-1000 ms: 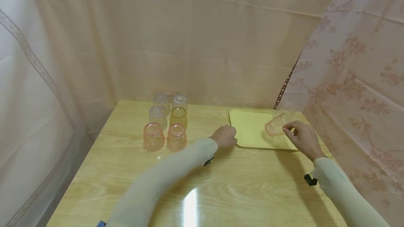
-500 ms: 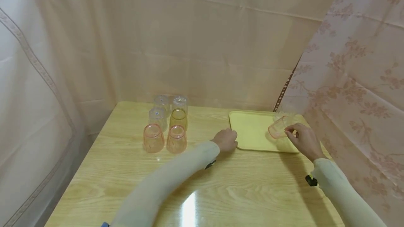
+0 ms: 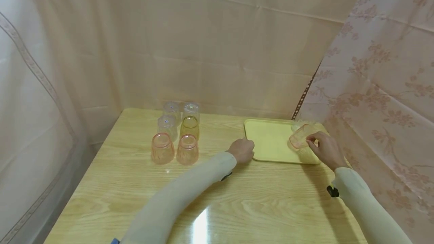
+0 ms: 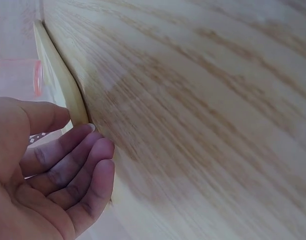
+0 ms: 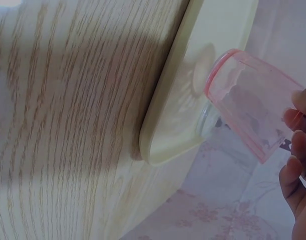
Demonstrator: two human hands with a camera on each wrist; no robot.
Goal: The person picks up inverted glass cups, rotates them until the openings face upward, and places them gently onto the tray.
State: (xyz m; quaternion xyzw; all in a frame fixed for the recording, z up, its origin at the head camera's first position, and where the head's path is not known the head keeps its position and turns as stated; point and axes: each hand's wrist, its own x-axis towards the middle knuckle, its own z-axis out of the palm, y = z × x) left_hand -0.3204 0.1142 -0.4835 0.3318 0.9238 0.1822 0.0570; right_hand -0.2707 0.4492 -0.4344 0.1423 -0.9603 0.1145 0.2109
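Observation:
Over the right part of a yellow tray [image 3: 268, 140], a see-through pink drinking glass [image 3: 300, 137] is held tilted. My right hand [image 3: 325, 150] pinches one end of it between thumb and fingertips. In the right wrist view the pink-ringed end of the glass [image 5: 243, 97] points toward the tray, apparently just above it. Behind it, partly hidden, is a clear glass [image 5: 207, 119] on the tray. My left hand [image 3: 241, 150] is at the tray's near left corner. The left wrist view has its thumb and index finger pinching the tray rim [image 4: 75, 102].
Several glasses stand in two columns on the left of the wooden table [image 3: 271, 202]: two pink ones in front [image 3: 162, 149], a yellow one [image 3: 190, 127], and clear ones behind [image 3: 172, 110]. Curtains close off the back [image 3: 210, 55] and the right side [image 3: 390, 86].
The pink glass has come slightly down and to the right over the tray, and its tilt has changed a little. My left hand stays at the tray's corner.

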